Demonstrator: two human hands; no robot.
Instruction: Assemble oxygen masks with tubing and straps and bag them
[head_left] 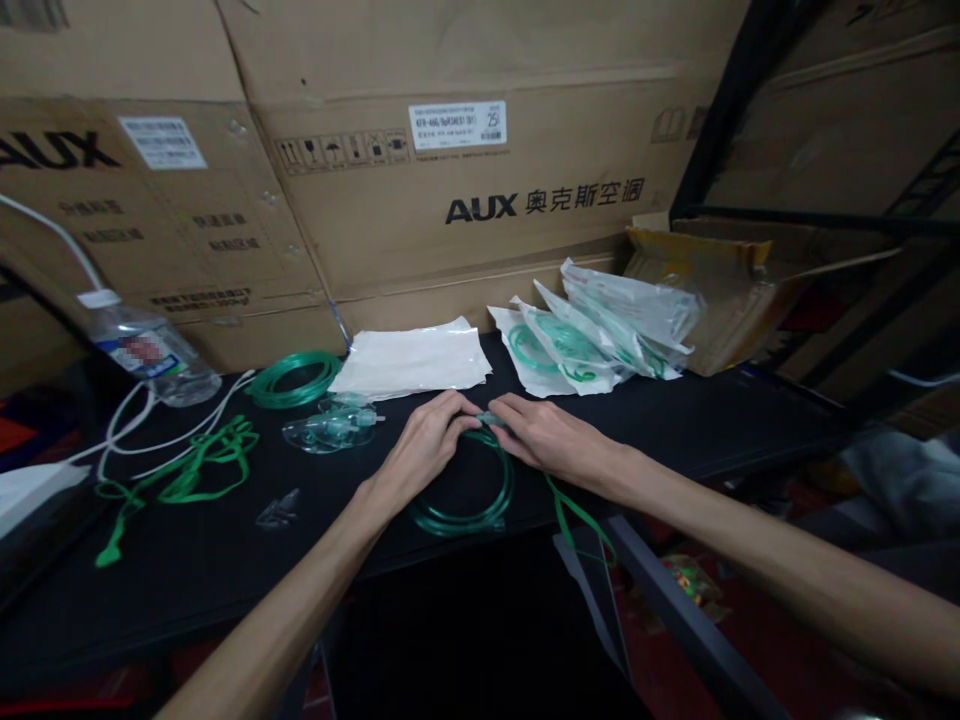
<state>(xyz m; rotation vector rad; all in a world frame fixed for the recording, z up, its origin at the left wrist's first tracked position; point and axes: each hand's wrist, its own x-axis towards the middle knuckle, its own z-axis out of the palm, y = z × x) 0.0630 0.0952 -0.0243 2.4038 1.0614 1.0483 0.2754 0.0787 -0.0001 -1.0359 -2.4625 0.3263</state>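
Observation:
At the middle of the black table, my left hand (431, 440) and my right hand (551, 435) meet with fingers pinched. Between their fingertips is a small pale green connector (489, 418), partly covered by the fingers. Under them lies a coil of clear green tubing (465, 522), whose end runs up to the fingers. Below my right hand a green elastic strap (574, 510) dangles over the table's front edge. Left of my left hand rests a clear green oxygen mask (330, 428). Which piece each hand grips is hard to separate.
Another tubing coil (296, 380), a stack of white pouches (412, 358), loose green straps (210, 465) and small clear pieces (277, 508) lie leftward. Filled pouches (592, 335) lean near an open carton (712, 290). A plastic bottle (154, 350) and white cables stand left; big cartons (480, 240) back the table.

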